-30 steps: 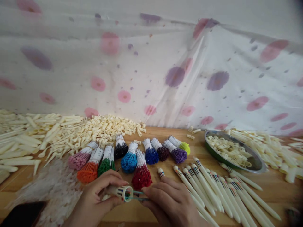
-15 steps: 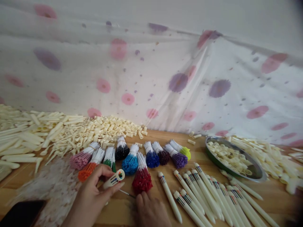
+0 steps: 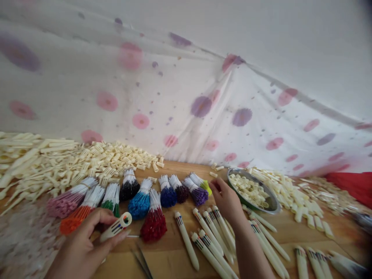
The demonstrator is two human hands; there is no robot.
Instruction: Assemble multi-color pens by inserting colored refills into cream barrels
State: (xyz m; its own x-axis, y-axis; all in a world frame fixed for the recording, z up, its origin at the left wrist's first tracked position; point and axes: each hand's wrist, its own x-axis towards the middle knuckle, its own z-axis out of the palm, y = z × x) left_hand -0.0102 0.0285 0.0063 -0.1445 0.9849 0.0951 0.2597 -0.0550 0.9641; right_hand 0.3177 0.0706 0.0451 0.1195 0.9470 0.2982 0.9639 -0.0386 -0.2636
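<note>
Gripping one cream slotted plastic tube [image 3: 114,228]: left hand [image 3: 87,242]. Right hand [image 3: 228,199], grip unclear, adjoins far yellow-tipped white-stick bundle [image 3: 206,187], one of ten.

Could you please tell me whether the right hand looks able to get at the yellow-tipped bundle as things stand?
Probably yes: the right hand is right beside the yellow-tipped bundle, and nothing visible stands between them, though whether they already touch is unclear.

A lone head-worn camera looks forward and down across the nearby table [image 3: 162,255] to the flowered sheet [image 3: 177,100] behind
</note>
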